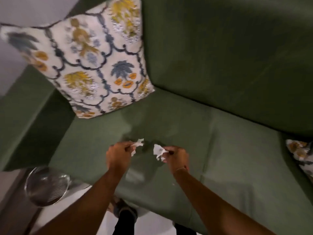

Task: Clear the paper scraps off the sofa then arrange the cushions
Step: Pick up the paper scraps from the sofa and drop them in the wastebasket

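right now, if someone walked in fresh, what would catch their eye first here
The large white floral-patterned cushion, propped in the back left corner of the dark green fabric sofa, stands out most. Next, over the middle of the seat, the left hand and right hand each pinch a torn white paper scrap. A round wire-mesh bin sits on the floor at lower left.

- Pale grey wall [25, 11] at upper left, behind the furniture.
- Light floor [55, 212] at lower left, beside a darker strip.
- Wire-mesh metal bin [46, 187] standing on the floor.
- Lighting dim and warm; picture blurred throughout.
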A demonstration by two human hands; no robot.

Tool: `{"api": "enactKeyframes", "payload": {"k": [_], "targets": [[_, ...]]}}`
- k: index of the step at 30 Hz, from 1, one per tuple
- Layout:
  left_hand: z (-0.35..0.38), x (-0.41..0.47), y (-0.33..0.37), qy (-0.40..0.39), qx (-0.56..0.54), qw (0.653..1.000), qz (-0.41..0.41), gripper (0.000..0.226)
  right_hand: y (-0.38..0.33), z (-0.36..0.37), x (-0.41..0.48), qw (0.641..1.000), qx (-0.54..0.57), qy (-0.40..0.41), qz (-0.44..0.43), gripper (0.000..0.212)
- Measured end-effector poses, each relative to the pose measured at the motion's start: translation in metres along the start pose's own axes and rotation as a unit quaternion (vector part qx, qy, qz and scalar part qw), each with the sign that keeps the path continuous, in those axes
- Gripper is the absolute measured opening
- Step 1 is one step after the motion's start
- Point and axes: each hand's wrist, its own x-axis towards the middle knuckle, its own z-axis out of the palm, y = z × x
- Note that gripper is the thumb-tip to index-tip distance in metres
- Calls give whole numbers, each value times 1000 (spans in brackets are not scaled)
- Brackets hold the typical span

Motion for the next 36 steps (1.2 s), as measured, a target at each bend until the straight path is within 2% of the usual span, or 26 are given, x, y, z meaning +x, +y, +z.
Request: {"api": "enactKeyframes", "payload": {"k": [7,10,13,17,21,29,32,34,35,36], "targets": [[-76,-23,-171,56,-79,976,-196,15,-27,173,-66,994,-58,-89,15,23],[-103,-33,-243,69,-103,955,-268,14,-34,245,-100,983,-132,-129,-25,18],[-118,-32,-311,92,-101,927,-349,27,-38,315,-128,975,-137,-167,-52,18],[-118,-17,-376,85,-100,906,-403,38,-37,395,-138,952,-188,-225,-90,13],[-107,-3,-413,76,-133,887,-436,43,-31,455,-127,919,-295,-214,-149,26],[-87,3,-449,68,-166,877,-445,38,-15,498,-88,916,-340,-192,-88,31],[-85,3,-453,54,-208,878,-428,40,-13,505,-82,894,-354,-255,-103,44],[-89,2,-450,55,-214,885,-410,36,-13,505,-78,896,-343,-266,-87,47],[-91,1,-448,61,-208,890,-400,33,-17,503,-80,913,-319,-247,-61,46],[-94,0,-444,64,-198,896,-392,31,-22,498,-83,910,-335,-238,-60,45]]}}
